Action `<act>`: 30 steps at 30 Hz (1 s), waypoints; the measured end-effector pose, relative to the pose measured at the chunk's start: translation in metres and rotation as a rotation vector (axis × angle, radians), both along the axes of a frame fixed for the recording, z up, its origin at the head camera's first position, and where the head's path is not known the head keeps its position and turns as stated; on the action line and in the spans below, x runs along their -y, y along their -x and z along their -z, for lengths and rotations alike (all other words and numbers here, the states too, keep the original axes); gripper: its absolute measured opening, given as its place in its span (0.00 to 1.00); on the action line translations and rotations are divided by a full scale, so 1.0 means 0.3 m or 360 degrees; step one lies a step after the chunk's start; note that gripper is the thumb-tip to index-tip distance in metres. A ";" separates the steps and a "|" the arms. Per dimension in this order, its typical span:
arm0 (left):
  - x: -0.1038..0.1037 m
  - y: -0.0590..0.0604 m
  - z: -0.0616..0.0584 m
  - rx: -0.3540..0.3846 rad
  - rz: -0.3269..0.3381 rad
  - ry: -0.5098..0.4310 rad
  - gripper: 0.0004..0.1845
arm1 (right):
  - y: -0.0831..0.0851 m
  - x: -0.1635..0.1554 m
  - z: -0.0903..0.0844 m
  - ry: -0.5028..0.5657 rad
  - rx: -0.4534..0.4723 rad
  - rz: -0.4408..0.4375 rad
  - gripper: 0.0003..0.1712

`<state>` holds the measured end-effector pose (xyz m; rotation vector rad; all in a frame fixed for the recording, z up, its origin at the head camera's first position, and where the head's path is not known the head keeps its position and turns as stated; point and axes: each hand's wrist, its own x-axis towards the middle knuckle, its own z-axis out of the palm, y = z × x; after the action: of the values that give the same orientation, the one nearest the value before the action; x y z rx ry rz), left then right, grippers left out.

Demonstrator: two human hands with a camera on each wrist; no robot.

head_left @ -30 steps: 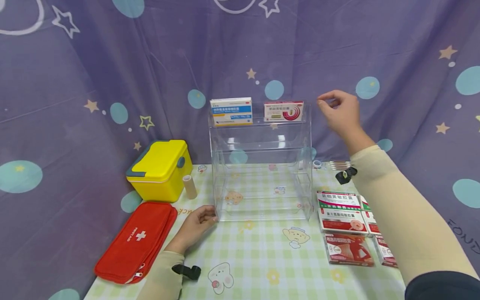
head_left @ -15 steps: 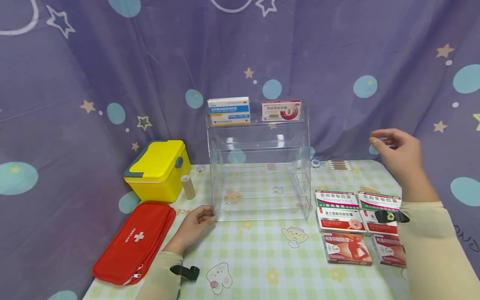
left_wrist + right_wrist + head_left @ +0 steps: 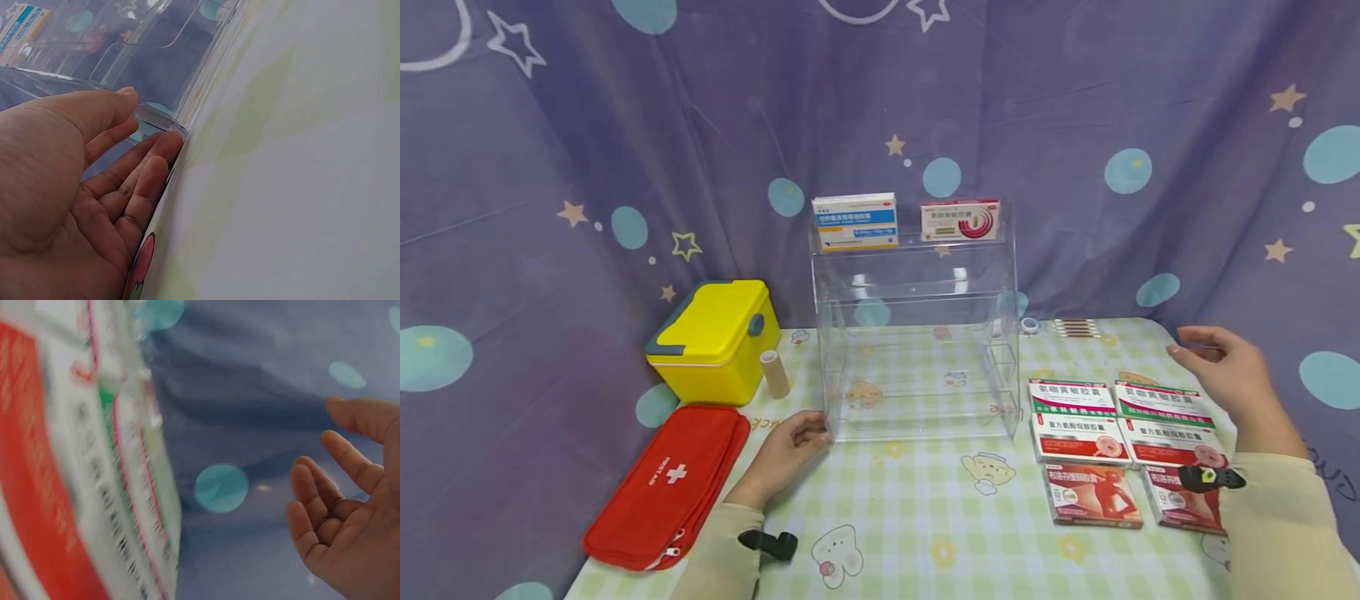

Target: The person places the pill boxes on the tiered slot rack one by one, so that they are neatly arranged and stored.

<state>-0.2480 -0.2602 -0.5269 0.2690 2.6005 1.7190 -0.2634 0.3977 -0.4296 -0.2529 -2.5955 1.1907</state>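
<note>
- Red pouch (image 3: 666, 483) at 7 o'clock, nearest edge: white cross, white lettering too small to read.
- Left hand (image 3: 786, 454), fingers relaxed and straight, touches the lower left corner of the clear shelf (image 3: 917, 333); nothing gripped.
- Right hand (image 3: 1228, 375), at 3 o'clock, fingers loosely spread, empty, hovers just above the medicine boxes (image 3: 1120, 450): red, green and white, print unreadable.
- Clear shelf: transparent, tiered, table centre. Top tier: blue-striped box (image 3: 855, 222), red-swirl box (image 3: 960, 220).
- Yellow case (image 3: 715, 340) at 10 o'clock.

The shelf rack (image 3: 917, 333) is clear, glossy plastic. The yellow case (image 3: 715, 337) looks like smooth plastic, the red pouch (image 3: 666, 483) like matt cloth. The medicine boxes (image 3: 1078, 421) are printed card.
</note>
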 end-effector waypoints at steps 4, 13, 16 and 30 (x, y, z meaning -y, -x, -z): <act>0.003 0.004 -0.003 -0.0003 0.0005 0.0021 0.23 | 0.002 -0.041 0.043 0.0039 0.0108 -0.0011 0.43; 0.002 0.003 -0.012 -0.0006 -0.0001 0.0082 0.22 | 0.019 -0.129 0.134 -0.0007 0.0358 -0.0144 0.48; 0.000 0.001 -0.012 -0.0004 -0.0011 0.0083 0.22 | 0.027 -0.146 0.158 0.0017 0.0377 -0.0219 0.49; -0.009 -0.003 -0.010 -0.0017 -0.0037 0.0085 0.21 | 0.016 -0.169 0.183 -0.0122 0.0560 -0.0397 0.51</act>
<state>-0.2472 -0.2574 -0.5238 0.2490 2.6631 1.6564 -0.2683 0.4483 -0.4844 -0.1346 -3.0464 1.2149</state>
